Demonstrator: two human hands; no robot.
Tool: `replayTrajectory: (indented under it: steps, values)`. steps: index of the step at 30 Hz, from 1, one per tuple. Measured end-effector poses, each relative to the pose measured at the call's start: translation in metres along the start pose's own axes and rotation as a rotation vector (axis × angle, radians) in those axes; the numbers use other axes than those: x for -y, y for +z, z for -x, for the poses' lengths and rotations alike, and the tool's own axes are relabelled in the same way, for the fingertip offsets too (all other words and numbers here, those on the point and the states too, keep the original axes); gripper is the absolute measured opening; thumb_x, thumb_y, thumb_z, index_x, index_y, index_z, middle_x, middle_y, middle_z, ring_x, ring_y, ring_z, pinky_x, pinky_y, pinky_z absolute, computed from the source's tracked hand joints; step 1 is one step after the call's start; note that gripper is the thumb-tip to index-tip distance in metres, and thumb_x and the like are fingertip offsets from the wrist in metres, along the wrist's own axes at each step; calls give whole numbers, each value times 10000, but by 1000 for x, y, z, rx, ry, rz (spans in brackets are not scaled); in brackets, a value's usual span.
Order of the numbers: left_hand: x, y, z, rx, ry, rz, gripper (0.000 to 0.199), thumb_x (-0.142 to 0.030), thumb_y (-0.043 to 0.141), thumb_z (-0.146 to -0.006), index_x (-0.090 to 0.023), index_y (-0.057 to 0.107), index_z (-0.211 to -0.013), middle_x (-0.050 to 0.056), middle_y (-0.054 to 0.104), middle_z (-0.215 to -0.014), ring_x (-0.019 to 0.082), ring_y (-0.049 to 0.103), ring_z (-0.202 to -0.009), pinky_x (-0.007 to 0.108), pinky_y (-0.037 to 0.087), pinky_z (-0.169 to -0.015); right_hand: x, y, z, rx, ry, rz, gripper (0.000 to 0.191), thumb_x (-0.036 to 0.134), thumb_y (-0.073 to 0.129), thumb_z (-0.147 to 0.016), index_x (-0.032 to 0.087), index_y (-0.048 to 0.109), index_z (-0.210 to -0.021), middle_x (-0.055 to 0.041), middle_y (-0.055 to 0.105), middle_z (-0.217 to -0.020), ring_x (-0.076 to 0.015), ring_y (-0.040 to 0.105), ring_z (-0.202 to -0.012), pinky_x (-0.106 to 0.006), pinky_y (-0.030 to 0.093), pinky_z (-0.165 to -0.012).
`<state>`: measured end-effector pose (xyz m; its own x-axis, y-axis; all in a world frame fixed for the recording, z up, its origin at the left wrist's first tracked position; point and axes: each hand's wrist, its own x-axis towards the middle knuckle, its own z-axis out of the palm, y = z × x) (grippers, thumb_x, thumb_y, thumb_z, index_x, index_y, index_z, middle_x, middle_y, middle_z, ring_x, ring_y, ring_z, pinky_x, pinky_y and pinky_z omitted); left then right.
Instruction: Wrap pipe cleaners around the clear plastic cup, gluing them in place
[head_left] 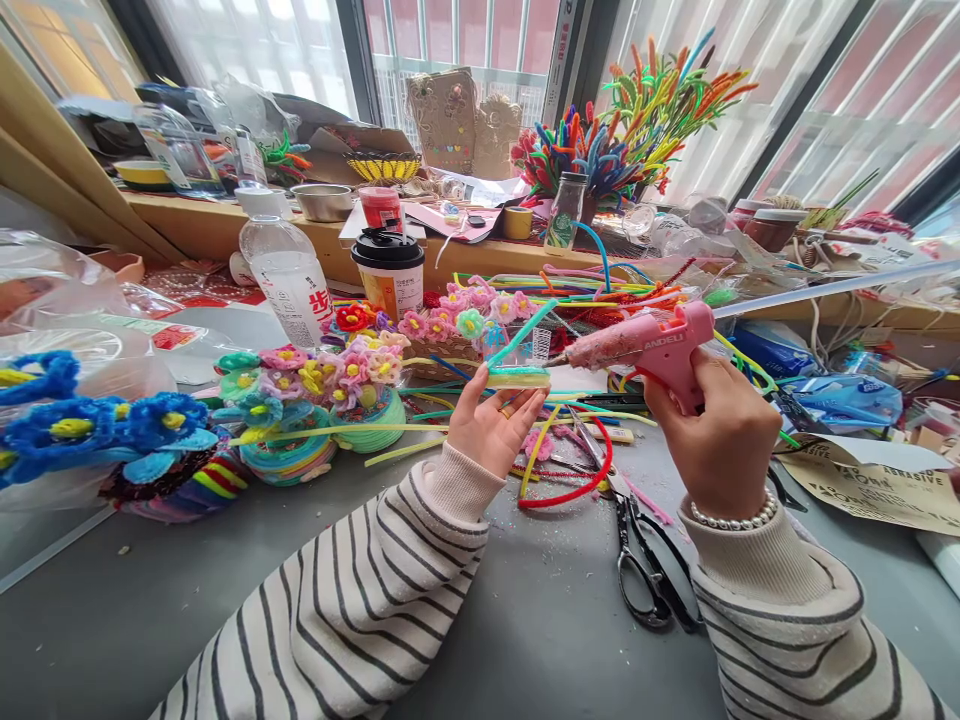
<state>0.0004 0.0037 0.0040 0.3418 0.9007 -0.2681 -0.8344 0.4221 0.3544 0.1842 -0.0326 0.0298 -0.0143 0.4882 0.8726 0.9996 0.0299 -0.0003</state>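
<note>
The left hand (493,428) holds the green-topped piece (519,379) at its fingertips, long axis running sideways; the right hand (724,430), apart and farther from it, grips the pink glue gun (649,345), nozzle near the piece's right end.

Grey tabletop (525,640), black-handled scissors (652,590), red pipe cleaner (577,496), blue-flowered pot (176,490), scattered crumbs

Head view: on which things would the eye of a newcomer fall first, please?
Probably first on the pink glue gun in the right hand, its nozzle pointing towards the small green-and-yellow piece in the left hand. Next come the colourful fuzzy stems standing before the window, and the blue fuzzy flowers at far left.
</note>
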Motion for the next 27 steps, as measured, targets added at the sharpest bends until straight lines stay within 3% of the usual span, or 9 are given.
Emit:
replayTrajectory:
  steps: [19,24,27]
  values:
    - [-1,2,2,33,-3,-28,396,-368,527,-738,-47,523,-970,146,621,-846,235,610,-925,261,496,-816,-4,3,3,78,72,21,287,337,484,-785,113,575,-941,-108,595,-725,-229,544,-668,-317,400,-558]
    - [-1,2,3,54,-16,-28,418,-374,521,-740,-60,503,-1015,145,621,-876,233,609,-937,268,488,-834,-13,3,-3,87,176,33,282,418,526,-736,148,561,-807,-64,535,-645,-207,505,-602,-316,385,-552]
    - [-1,0,2,79,-32,-24,457,-390,515,-742,-43,487,-1037,150,625,-870,236,613,-932,270,484,-841,-24,-1,-4,165,299,-58,313,490,552,-690,181,512,-673,-3,461,-541,-151,435,-484,-292,359,-484]
